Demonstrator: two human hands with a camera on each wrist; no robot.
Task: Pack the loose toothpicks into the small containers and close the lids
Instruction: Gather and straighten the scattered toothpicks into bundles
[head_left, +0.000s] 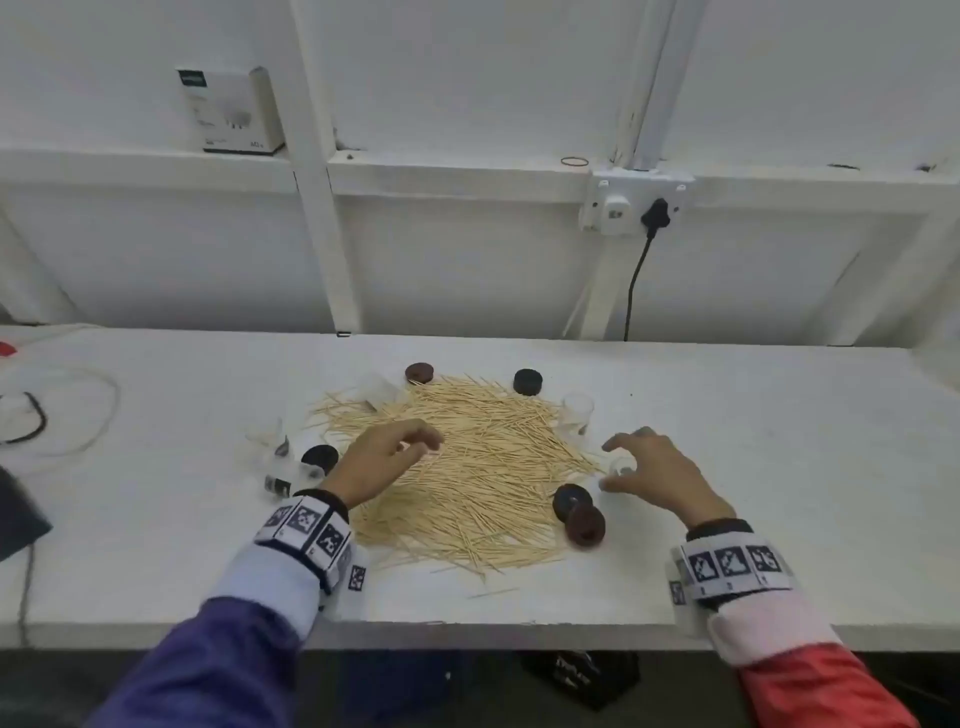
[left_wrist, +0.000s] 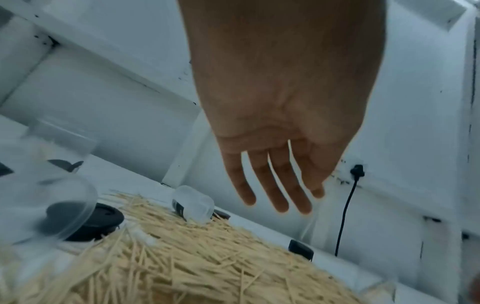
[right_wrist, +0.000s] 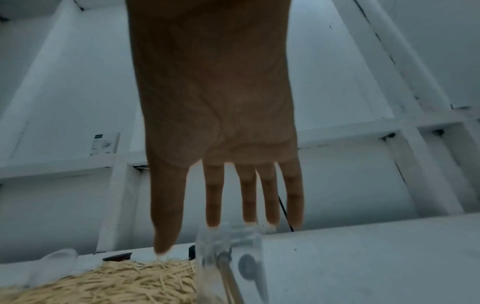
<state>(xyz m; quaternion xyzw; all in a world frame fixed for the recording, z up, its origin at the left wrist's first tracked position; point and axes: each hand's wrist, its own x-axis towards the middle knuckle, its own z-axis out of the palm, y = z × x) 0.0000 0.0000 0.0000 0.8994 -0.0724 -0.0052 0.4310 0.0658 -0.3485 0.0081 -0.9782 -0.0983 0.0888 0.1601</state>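
Observation:
A wide pile of loose toothpicks (head_left: 467, 467) (left_wrist: 182, 263) (right_wrist: 116, 281) lies in the middle of the white table (head_left: 779, 467). My left hand (head_left: 415, 447) (left_wrist: 280, 201) hovers over the pile's left side with relaxed fingers and holds nothing. My right hand (head_left: 610, 465) (right_wrist: 210, 236) is at the pile's right edge, its straight fingertips at the top of a clear small container (head_left: 621, 467) (right_wrist: 228, 257). Other clear containers stand at the right (head_left: 577, 410), lie at the back (head_left: 382, 389) (left_wrist: 193, 203) and sit at the left (head_left: 291, 475). Dark lids (head_left: 571, 501) (head_left: 585, 525) (head_left: 319, 457) (head_left: 528, 382) (head_left: 419, 372) ring the pile.
A wall socket with a black plug (head_left: 657, 213) and its cable hang behind the table. A white box (head_left: 228, 111) stands on the ledge. Loose cables (head_left: 52, 415) lie at the far left. The table's front edge (head_left: 467, 631) is close to my wrists.

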